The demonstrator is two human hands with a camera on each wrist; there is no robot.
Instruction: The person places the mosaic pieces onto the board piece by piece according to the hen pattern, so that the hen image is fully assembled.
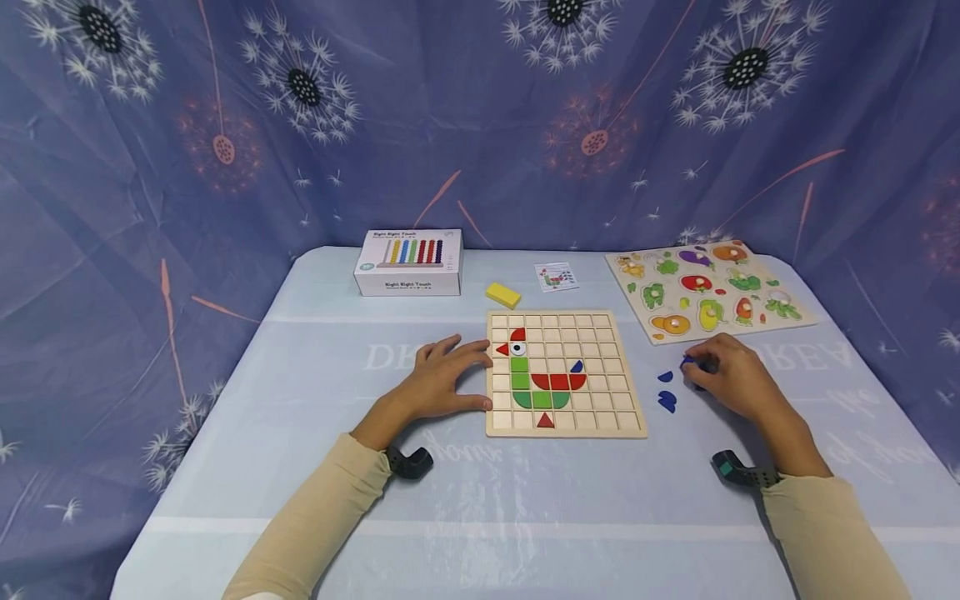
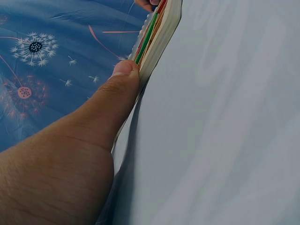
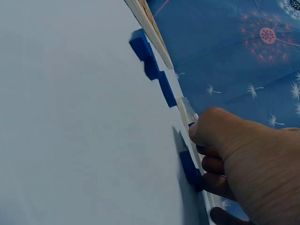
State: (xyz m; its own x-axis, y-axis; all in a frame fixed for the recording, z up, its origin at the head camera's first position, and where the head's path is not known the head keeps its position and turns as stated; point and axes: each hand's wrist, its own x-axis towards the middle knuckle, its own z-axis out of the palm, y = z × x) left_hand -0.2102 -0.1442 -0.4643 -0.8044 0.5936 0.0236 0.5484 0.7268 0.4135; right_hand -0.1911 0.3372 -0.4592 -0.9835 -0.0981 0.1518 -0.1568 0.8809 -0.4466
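Note:
A wooden grid board (image 1: 626,421) lies mid-table, with red, green and blue pieces forming a bird shape in its cells. My left hand (image 1: 442,379) rests at the board's left edge, fingers extended and thumb touching the rim, as the left wrist view also shows. To the right of the board, my right hand (image 1: 729,377) pinches a small blue piece (image 1: 686,361) between thumb and fingers, which mostly hide it. Another blue piece (image 3: 189,169) lies on the table just under those fingers. Between that hand and the board are several loose blue pieces (image 1: 667,402).
Behind the board are a yellow block (image 1: 503,295) and a small picture card (image 1: 557,277). A white box (image 1: 408,287) stands at the back left. At the back right lies a vegetable puzzle board (image 1: 637,304), close beyond my right hand. A patterned curtain (image 1: 450,108) hangs behind the table.

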